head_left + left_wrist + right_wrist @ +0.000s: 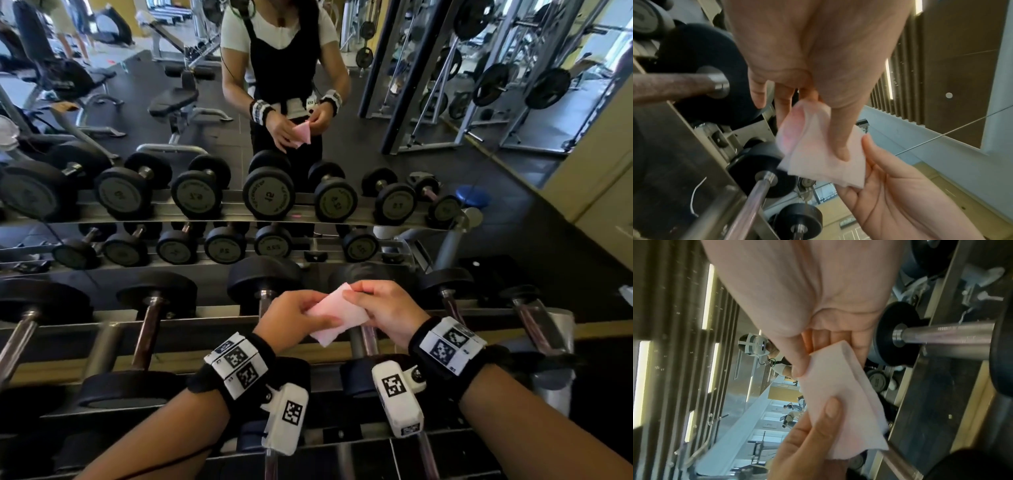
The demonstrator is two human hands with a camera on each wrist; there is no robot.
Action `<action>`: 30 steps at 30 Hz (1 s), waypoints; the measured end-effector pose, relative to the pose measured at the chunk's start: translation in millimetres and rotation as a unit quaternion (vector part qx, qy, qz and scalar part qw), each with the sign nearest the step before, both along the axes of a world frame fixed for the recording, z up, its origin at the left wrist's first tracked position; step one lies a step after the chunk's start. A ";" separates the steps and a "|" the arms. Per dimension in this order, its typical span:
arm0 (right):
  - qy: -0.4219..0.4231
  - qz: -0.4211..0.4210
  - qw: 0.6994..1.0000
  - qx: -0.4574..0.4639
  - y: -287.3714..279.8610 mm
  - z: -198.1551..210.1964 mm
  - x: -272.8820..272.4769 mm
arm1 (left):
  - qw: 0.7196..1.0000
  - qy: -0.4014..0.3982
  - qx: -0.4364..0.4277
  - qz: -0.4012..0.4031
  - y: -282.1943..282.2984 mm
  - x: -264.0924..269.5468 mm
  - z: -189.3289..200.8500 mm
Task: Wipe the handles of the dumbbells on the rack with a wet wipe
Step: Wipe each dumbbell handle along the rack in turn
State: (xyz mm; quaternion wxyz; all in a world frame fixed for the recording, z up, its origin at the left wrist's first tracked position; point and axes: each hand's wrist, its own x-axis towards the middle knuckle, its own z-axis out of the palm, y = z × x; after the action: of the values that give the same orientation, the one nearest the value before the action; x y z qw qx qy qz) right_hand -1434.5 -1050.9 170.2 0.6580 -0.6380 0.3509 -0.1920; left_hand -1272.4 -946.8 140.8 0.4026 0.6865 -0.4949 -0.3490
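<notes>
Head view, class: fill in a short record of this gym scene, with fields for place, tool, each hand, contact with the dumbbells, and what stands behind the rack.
place: dumbbell rack in a gym
tool: pink wet wipe, partly folded
left hand: pinches the wipe's near side
right hand: pinches the wipe's far corner
contact: wipe held above the dumbbell handles, touching none
behind rack: mirror reflecting the person and dumbbells
</notes>
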 end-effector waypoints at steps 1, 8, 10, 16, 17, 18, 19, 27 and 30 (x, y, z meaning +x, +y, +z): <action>0.015 -0.014 0.999 -0.035 -1.4 -2.5 -2.2 | 1.000 -0.013 0.002 -0.003 -1.6 0.1 -2.0; 0.058 -0.035 0.993 -0.097 -16.7 -18.6 -22.5 | 0.999 0.030 0.008 -0.039 -10.4 -10.5 -5.5; 0.053 0.003 0.997 -0.054 -23.3 -20.2 -28.4 | 0.999 0.034 0.012 -0.039 -14.0 -16.1 -4.1; 0.078 0.098 0.989 -0.075 -54.8 -23.3 -46.6 | 0.996 0.075 0.024 0.039 -33.5 -39.2 -18.5; 0.083 0.101 0.988 -0.084 -61.8 -25.7 -51.2 | 0.995 0.079 0.022 0.063 -37.0 -44.5 -24.3; 0.086 0.106 0.987 -0.084 -69.0 -28.7 -55.6 | 0.992 0.086 0.021 0.088 -39.7 -50.2 -29.9; 0.091 0.114 0.986 -0.080 -76.7 -32.3 -60.0 | 0.989 0.091 0.018 0.112 -43.1 -57.0 -35.8; 0.121 0.115 0.986 -0.019 -134.1 -86.5 -86.4 | 0.957 0.109 0.005 0.270 -47.6 -110.4 -78.5; 0.111 0.064 0.988 0.083 -143.5 -111.4 -91.4 | 0.951 0.101 0.025 0.292 -32.6 -129.1 -91.4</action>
State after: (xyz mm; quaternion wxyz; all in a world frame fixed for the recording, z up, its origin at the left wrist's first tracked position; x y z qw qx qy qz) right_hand -1525.9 -1194.3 58.9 0.6769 -0.6195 0.3948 -0.0477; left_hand -1401.5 -979.4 49.4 0.5174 0.7719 -0.2210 -0.2960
